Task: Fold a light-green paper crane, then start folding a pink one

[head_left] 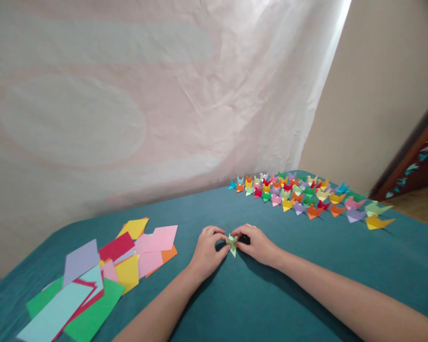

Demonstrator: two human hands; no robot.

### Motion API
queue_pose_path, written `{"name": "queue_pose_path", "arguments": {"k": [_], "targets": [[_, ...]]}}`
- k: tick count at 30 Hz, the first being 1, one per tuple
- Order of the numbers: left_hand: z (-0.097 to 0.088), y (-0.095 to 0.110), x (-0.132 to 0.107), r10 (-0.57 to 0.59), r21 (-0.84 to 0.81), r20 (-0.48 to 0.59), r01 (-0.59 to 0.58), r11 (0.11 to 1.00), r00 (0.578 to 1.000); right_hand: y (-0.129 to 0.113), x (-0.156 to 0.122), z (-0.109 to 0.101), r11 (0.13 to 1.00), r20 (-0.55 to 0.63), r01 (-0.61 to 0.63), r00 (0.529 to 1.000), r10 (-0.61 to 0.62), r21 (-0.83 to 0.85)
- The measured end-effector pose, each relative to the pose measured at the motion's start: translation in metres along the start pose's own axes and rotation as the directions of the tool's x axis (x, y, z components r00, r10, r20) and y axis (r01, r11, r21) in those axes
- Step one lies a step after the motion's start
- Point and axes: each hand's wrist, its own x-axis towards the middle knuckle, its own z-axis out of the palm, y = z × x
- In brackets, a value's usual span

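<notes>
Both hands meet at the middle of a teal tablecloth (257, 294). My left hand (207, 251) and my right hand (257, 243) each pinch a side of a small pale green folded paper piece (232, 244), which rests low over the cloth. The fingers of both hands are curled and pressed on the paper. Its lower tip points toward me.
Loose coloured paper sheets (103, 270) lie scattered at the left. Several small folded paper birds (306, 194) in many colours stand in rows at the back right. A white wrinkled sheet (157, 104) hangs behind the table. A brown wooden frame (410, 161) stands at the far right.
</notes>
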Motion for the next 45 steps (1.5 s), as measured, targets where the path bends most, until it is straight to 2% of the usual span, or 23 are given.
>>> {"name": "queue_pose_path", "arguments": {"k": [11, 19, 28, 45], "targets": [[0.0037, 0.0025, 0.0051, 0.019, 0.021, 0.026, -0.019, 1.000, 0.999, -0.0007, 0.0018, 0.0011, 1.000, -0.019, -0.015, 1.000, 0.015, 0.000], [0.0021, 0.0071, 0.0051, -0.014, 0.068, 0.039, 0.011, 0.998, 0.999, -0.0011, 0.0006, 0.0013, 1.000, -0.008, 0.000, 1.000, 0.000, -0.030], [0.0036, 0.0013, 0.0054, -0.086, 0.066, 0.066, 0.082, 0.994, 0.994, -0.0009, 0.0024, 0.0046, 0.994, 0.023, 0.022, 1.000, -0.020, -0.108], [-0.0016, 0.0016, 0.0010, -0.096, 0.058, 0.123, 0.089, 0.994, 0.988, -0.0015, 0.0019, 0.0029, 0.992, 0.055, 0.034, 0.998, -0.028, -0.122]]}}
